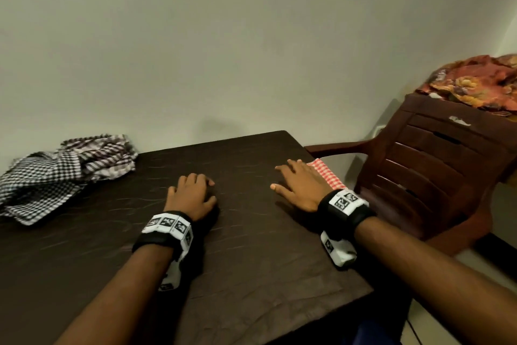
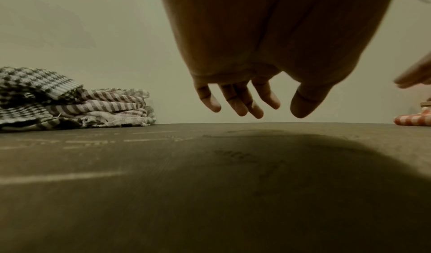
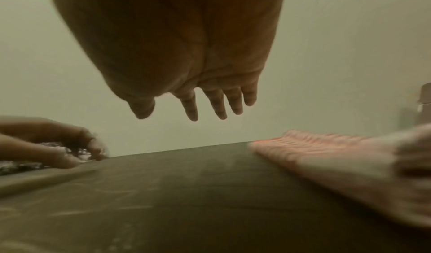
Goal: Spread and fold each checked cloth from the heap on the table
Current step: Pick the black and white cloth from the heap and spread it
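Note:
A heap of black-and-white and brown-and-white checked cloths (image 1: 64, 171) (image 2: 70, 100) lies at the far left of the dark table (image 1: 223, 246). A folded red-and-white checked cloth (image 1: 326, 174) (image 3: 326, 157) sits at the table's right edge. My left hand (image 1: 193, 193) (image 2: 247, 106) hovers just above the bare tabletop near the middle, fingers loosely bent, holding nothing. My right hand (image 1: 296, 185) (image 3: 196, 113) is spread, fingers straight, just left of the red cloth and partly over it; it grips nothing.
A brown plastic chair (image 1: 436, 165) stands close against the table's right side. A patterned orange fabric (image 1: 475, 84) lies behind it. The plain wall (image 1: 251, 37) runs along the table's far edge.

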